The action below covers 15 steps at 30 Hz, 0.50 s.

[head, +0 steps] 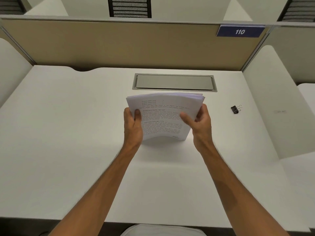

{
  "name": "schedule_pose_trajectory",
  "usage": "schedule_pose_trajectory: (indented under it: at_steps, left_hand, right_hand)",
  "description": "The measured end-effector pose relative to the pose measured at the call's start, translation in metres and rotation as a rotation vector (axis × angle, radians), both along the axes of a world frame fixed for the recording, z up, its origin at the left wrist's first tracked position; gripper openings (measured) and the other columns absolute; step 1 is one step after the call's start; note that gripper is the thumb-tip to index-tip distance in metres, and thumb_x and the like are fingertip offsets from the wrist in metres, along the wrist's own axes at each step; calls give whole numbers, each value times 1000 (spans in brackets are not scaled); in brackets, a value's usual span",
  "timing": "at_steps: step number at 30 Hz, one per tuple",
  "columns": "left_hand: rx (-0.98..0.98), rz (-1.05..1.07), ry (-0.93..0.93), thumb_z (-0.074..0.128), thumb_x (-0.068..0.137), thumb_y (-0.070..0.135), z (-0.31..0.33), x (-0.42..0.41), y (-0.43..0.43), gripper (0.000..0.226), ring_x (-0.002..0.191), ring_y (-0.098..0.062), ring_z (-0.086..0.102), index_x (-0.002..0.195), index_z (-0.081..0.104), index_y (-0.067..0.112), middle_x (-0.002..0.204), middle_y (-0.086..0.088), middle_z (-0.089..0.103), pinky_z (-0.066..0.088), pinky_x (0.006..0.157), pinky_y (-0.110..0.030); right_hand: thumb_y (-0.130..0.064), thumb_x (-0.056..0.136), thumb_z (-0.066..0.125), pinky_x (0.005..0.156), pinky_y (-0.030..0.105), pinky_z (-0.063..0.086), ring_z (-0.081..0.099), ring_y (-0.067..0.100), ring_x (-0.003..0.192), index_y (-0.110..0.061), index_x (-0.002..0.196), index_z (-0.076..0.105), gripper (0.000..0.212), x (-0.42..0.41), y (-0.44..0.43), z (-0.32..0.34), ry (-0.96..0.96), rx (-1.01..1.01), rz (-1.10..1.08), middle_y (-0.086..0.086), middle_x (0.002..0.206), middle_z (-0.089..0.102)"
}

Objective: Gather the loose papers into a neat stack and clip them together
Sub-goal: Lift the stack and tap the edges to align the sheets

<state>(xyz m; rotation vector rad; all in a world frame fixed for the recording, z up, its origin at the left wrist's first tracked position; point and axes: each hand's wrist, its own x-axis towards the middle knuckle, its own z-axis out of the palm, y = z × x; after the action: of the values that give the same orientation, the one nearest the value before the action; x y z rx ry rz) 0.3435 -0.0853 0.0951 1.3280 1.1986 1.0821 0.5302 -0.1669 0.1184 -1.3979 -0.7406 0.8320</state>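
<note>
While both hands are up over the white desk (68, 133), they hold a stack of papers (163, 116) between them, standing on its lower edge on the desktop and leaning back so the printed face shows to the head camera. On one side the left hand (133, 126) is closed on the stack's left edge, its thumb (137, 114) lying on the front sheet and the other fingers hidden behind the pages. On the other side the right hand (199, 122) grips the right edge the same way, thumb (185, 117) across the printed text and fingers curled round the back. Between the two grips the sheets bow slightly, and at the top right corner, just above the right hand, the page edges fan apart a little rather than lying flush. To the right of the right hand, well apart from it and from the stack, a black binder clip (236, 109) lies on the desk with its wire handles pointing away to the right. Beyond both hands, just past the top edge of the stack, a grey cover plate (173, 82) is set flush into the desk, and behind that rises a tan divider panel (119, 45) bearing a blue sign (240, 31) marked 110 at its upper right
</note>
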Motion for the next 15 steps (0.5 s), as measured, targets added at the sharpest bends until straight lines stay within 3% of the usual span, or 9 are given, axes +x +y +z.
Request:
schedule_pose_trajectory:
  at_steps: [2,4,10,15]
  left_hand:
    - [2,-29,-3,35,107,34,-6,-2,0,9,112,-21,62,111,39,41,124,-10,53,57,76,-27]
    - [-2,-52,-12,36,106,33,-11,-2,0,11,115,-22,60,112,39,41,127,-12,50,57,76,-25]
    - [-13,-78,7,35,107,25,-17,2,-2,17,119,-23,56,109,36,42,127,-7,50,58,90,-41]
    - [-83,-46,30,41,105,16,-25,3,2,20,122,-23,54,118,34,30,130,-6,49,56,94,-43]
  right_hand:
    - [-16,76,81,91,41,59,64,26,113,-11,126,50,59,5,-3,-20,-13,-61,15,9,122,65]
    - [-6,82,76,94,42,58,63,25,115,-15,128,51,53,6,-2,-31,-29,-101,26,7,124,65]
    - [3,95,56,81,15,57,58,16,118,-16,141,45,51,1,7,-37,-113,-135,63,5,129,59]
    - [8,96,51,71,10,55,61,7,107,-9,136,47,43,2,10,-37,-106,-118,14,9,124,61]
